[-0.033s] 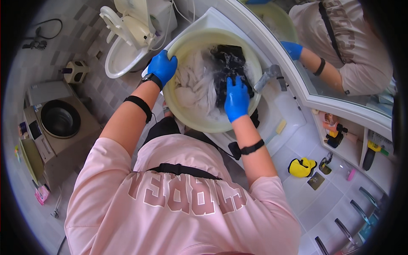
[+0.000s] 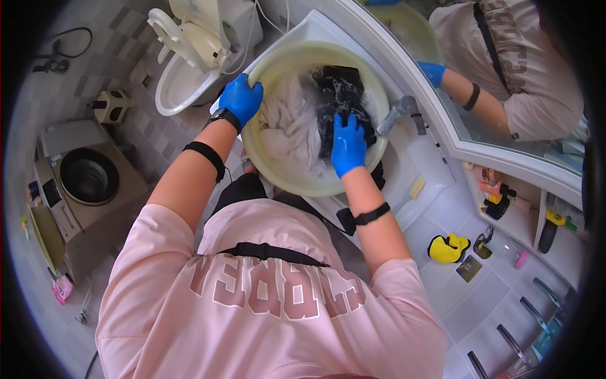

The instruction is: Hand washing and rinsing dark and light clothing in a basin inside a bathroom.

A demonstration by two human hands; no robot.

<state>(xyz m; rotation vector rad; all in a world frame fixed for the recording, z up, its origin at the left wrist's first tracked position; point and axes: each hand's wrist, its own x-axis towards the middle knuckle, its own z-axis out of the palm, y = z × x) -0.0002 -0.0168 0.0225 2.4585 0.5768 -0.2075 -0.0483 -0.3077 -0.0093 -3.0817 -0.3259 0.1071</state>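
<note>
Here, hands apart, right palm-down over dark cloth

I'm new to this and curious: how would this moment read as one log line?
left hand: blue-gloved, on basin rim | right hand: blue-gloved, on dark cloth | pale cloth: in basin, left of dark cloth

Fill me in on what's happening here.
Someone in blue gloves is handling wet cloths in a basin. The left hand holds the basin's rim, while the right hand presses on the black cloth with its fingers spread. The white cloth lies beside the black one, on the left. Both are in the water, with suds showing.
</note>
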